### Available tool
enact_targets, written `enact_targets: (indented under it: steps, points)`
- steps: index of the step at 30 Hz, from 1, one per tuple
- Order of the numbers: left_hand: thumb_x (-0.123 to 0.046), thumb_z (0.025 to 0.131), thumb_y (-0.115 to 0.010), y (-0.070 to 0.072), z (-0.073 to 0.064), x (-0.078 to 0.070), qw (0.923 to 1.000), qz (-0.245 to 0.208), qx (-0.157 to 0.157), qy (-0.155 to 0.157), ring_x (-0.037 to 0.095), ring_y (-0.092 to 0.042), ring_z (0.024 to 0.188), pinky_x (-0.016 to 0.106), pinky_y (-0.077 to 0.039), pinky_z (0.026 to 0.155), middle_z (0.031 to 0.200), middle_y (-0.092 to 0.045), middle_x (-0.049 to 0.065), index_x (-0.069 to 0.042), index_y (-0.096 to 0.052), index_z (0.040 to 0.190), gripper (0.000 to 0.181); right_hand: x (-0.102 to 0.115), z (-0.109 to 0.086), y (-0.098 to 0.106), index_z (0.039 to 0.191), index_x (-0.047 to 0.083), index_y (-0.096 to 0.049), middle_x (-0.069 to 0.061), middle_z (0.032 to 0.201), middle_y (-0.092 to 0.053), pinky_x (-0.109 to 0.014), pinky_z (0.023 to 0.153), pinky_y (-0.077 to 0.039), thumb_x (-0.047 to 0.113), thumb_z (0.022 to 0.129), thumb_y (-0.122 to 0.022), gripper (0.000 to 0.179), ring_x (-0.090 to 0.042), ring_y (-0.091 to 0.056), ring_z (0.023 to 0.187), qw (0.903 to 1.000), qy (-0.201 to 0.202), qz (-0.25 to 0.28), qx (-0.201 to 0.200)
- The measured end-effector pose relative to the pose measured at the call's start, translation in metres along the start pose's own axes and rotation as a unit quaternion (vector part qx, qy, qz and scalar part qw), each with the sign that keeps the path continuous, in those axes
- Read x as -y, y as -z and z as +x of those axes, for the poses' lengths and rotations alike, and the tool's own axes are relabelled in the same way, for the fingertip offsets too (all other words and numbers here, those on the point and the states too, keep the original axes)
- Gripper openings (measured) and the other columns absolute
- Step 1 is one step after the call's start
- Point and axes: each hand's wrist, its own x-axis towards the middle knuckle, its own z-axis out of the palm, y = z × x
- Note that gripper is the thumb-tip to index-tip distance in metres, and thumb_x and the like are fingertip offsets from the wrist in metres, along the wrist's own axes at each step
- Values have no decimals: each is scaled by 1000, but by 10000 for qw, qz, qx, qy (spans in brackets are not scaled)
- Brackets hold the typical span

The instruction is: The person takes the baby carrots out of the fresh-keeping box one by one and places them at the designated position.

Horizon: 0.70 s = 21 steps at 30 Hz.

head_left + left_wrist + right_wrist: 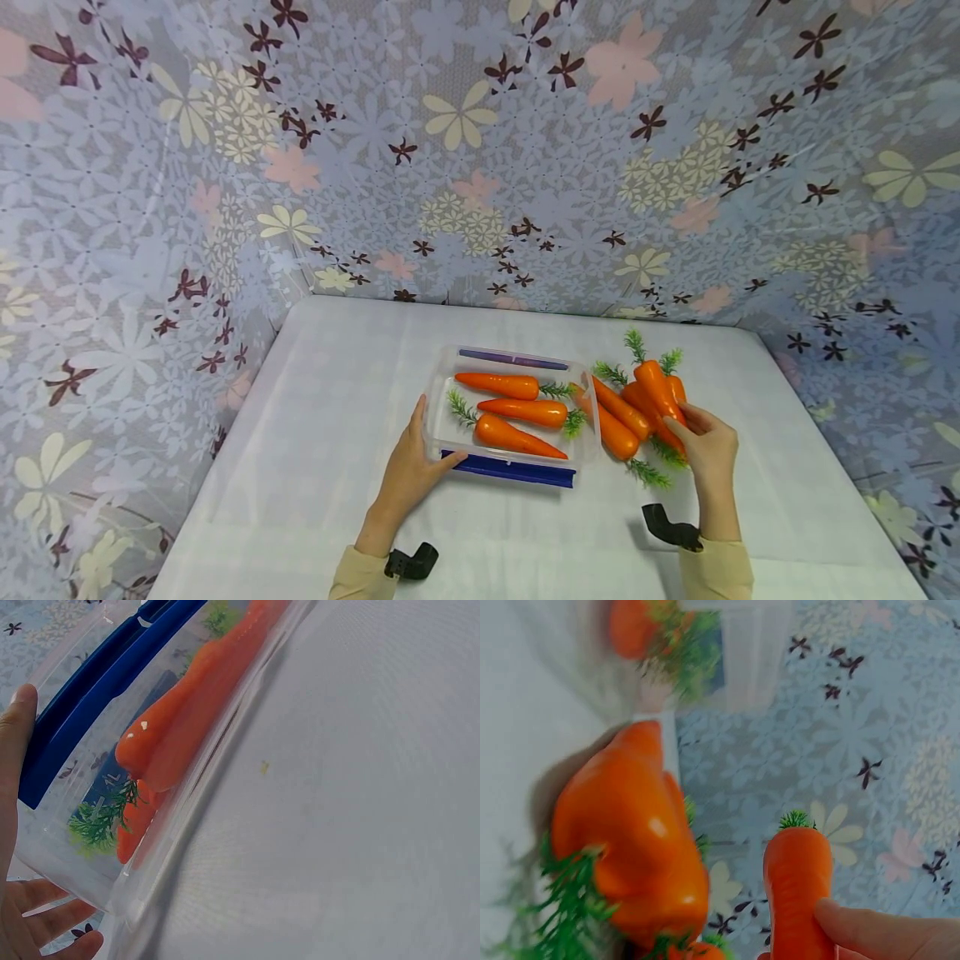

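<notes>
Three orange carrots with green tops, one of them a carrot (517, 436) near the front, lie inside a clear plastic container (442, 433) with blue clips. My left hand (408, 471) holds the container's left front corner, its thumb by the front blue clip (97, 705) and its fingers along the left wall. To the right of the container is a pile of carrots (617, 435). Above that pile my right hand (708, 446) grips one carrot (799, 877), its leafy top pointing away from me. The lower end of this carrot is out of the right wrist view.
A white cloth covers the table (322, 400). Flower-patterned fabric (480, 167) rises behind it and on both sides. A dark camera mount (412, 562) is strapped to the left wrist, another (667, 529) to the right wrist.
</notes>
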Motion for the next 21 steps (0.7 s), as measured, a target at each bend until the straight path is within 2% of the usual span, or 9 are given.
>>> enact_targets:
  steps: [3, 5, 14, 21]
  points:
    - [-53, 75, -74, 0, 0, 0, 10000, -2, -10, -13, 38, -41, 134, 56, -37, 107, 154, -31, 18, -16, -12, 154, 107, -7, 2, 1, 119, -8, -62, -20, 107, -70, 1, 62, -43, 7, 82, -72, 41, 27, -47, 67, 9992, 86, -372, -74]
    - [-53, 75, -74, 0, 0, 0, 10000, 0, -19, -12, 38, -41, 134, 56, -37, 107, 154, -31, 18, -15, -12, 154, 107, -11, 3, 1, 119, -9, -63, -31, 114, -63, 1, 60, -42, 7, 83, -71, 40, 27, -45, 65, 9985, 128, -513, -112]
    - [-54, 75, -74, 0, 1, 1, 10000, -7, -29, -14, 38, -41, 134, 56, -37, 107, 154, -30, 18, -16, -11, 154, 108, -25, 4, 2, 116, -12, -62, -37, 110, -62, -2, 51, -39, 3, 83, -70, 36, 27, -38, 59, 9954, 323, -846, -301]
    - [-55, 75, -73, 0, 1, 0, 10000, 2, 18, 49, 38, -40, 135, 56, -37, 107, 154, -30, 18, -17, -11, 154, 108, -31, 7, 1, 113, -13, -64, -36, 106, -63, 1, 51, -35, 3, 82, -71, 35, 27, -35, 58, 9920, 452, -1087, -445]
